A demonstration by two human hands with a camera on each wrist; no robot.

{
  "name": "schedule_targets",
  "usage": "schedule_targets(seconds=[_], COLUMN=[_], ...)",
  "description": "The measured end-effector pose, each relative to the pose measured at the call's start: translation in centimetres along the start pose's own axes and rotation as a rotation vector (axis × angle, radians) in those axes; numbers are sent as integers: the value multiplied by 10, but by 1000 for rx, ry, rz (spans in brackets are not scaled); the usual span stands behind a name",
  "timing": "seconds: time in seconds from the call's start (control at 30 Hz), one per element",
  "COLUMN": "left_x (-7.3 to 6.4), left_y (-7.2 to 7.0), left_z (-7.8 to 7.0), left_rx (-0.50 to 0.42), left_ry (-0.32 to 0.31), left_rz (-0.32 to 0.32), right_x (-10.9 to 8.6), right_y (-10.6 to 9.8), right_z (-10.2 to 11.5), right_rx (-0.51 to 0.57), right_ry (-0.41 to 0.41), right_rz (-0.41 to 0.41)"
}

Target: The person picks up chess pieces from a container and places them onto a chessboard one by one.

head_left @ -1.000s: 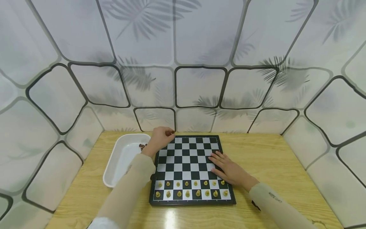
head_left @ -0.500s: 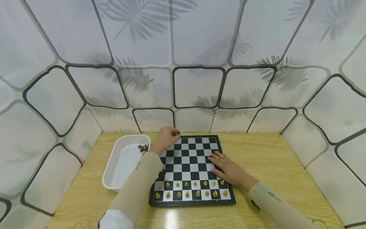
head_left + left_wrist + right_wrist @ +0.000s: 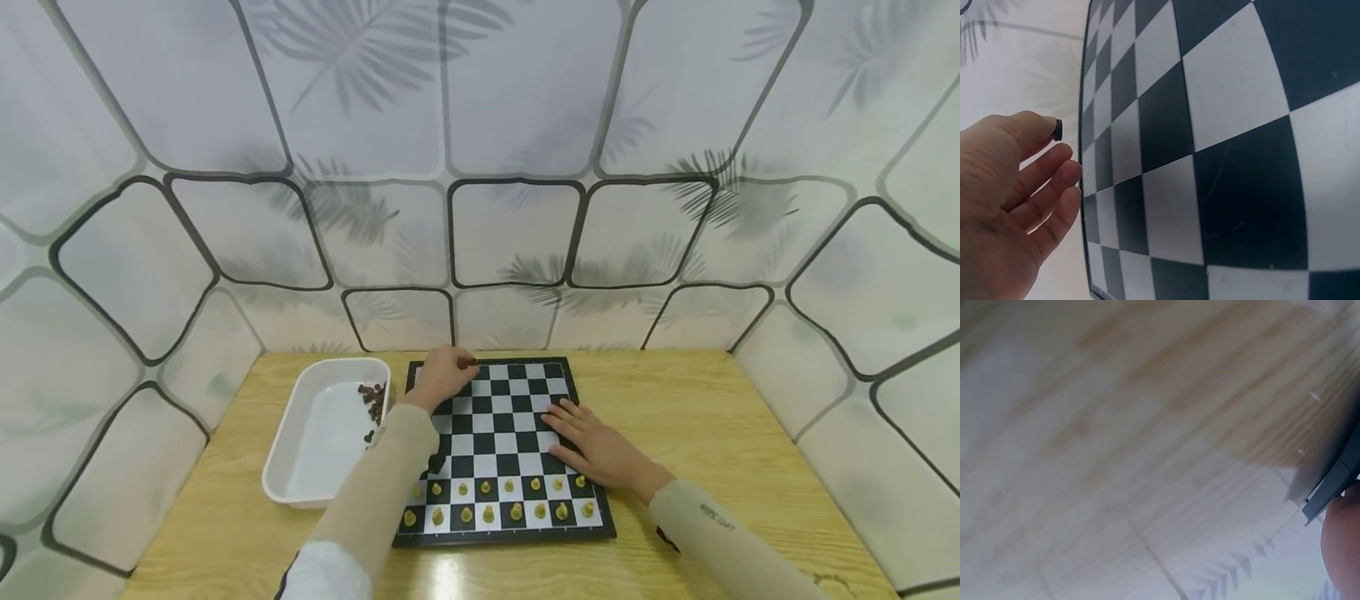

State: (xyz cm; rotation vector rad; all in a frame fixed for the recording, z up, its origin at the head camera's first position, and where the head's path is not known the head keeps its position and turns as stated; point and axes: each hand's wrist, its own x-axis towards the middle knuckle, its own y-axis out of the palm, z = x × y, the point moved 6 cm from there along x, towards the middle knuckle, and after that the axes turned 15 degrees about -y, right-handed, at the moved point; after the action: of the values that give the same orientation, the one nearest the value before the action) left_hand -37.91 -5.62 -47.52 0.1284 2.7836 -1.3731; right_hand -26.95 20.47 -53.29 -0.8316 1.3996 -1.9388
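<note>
My left hand (image 3: 444, 379) is over the far-left part of the chessboard (image 3: 495, 423), above its back rows. In the left wrist view, thumb and forefinger pinch a chess piece (image 3: 1057, 130); only its small dark end shows, the rest being hidden by the fingers. Flat on the board's right edge, fingers stretched, rests my right hand (image 3: 600, 446). The right wrist view catches just part of that hand (image 3: 1342, 540) against the dark board edge (image 3: 1335, 481). Yellow chess pieces (image 3: 488, 513) stand in two rows along the near side of the board.
A white tray (image 3: 279, 442) sits left of the board, with several brown chess pieces (image 3: 373, 398) near its right wall, partly behind my left sleeve. Wooden tabletop (image 3: 675, 400) surrounds both. A patterned curtain (image 3: 517, 233) encloses the back and sides.
My left hand has moved right, from the board's far-left corner to over its back rows, still pinching the piece. More brown pieces show in the tray. The right hand stays put.
</note>
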Motion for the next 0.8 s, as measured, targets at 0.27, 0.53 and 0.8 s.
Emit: schedule_targets(seconds=[0.27,0.53,0.8], left_x=[5,5,9], left_y=[14,18,20], left_z=[4,4,3], left_rx=[48,38,46], left_ry=[-10,-22,-28], left_rz=[3,-2,-8], right_x=[-2,-2,-2], right_y=[-2,3,3], right_z=[4,0,-3], right_rx=[4,-29,-19], right_ry=[-7,-6,-3], right_rz=[-5,-6,-9])
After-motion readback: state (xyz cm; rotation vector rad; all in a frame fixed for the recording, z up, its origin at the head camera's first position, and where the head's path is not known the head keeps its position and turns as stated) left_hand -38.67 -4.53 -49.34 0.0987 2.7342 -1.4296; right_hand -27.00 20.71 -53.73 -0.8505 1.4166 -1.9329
